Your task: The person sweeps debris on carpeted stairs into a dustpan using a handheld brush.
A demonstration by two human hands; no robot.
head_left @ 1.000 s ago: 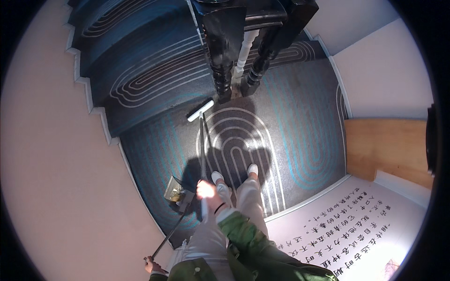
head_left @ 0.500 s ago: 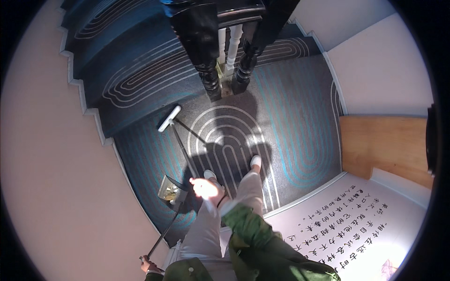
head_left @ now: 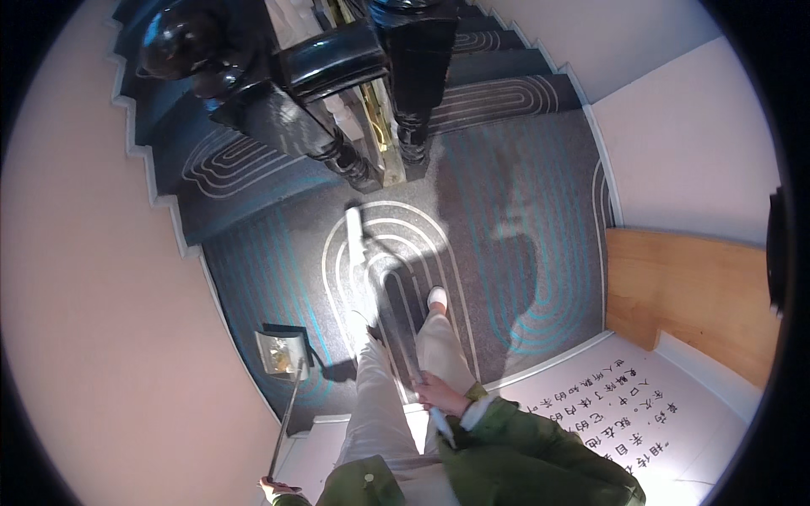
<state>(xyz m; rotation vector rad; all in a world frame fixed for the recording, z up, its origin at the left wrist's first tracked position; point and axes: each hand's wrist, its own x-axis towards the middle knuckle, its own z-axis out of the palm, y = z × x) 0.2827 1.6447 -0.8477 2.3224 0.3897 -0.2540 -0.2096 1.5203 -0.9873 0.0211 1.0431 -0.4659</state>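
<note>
My right hand (head_left: 434, 393) is closed on the long grey handle of a broom (head_left: 353, 234), whose white head is smeared by motion on the patterned carpet (head_left: 557, 278) between the posts and my white shoes (head_left: 437, 298). At the lower left, my left hand (head_left: 272, 487) grips the thin pole of a dustpan (head_left: 275, 347). The pan rests on the carpet near the left wall, with some pale and yellowish debris inside, too small to identify.
Black newel posts with a crossbar (head_left: 329, 63) stand at the top centre, with carpeted steps (head_left: 494, 101) on both sides. Pale walls (head_left: 67, 295) border the landing. A wooden panel (head_left: 675, 282) is on the right, above a wall panel with dark writing.
The broom head has swung from the left toward the middle. My right hand has moved down and rightward with the handle. The dustpan sits farther left in view, and the view has shifted.
</note>
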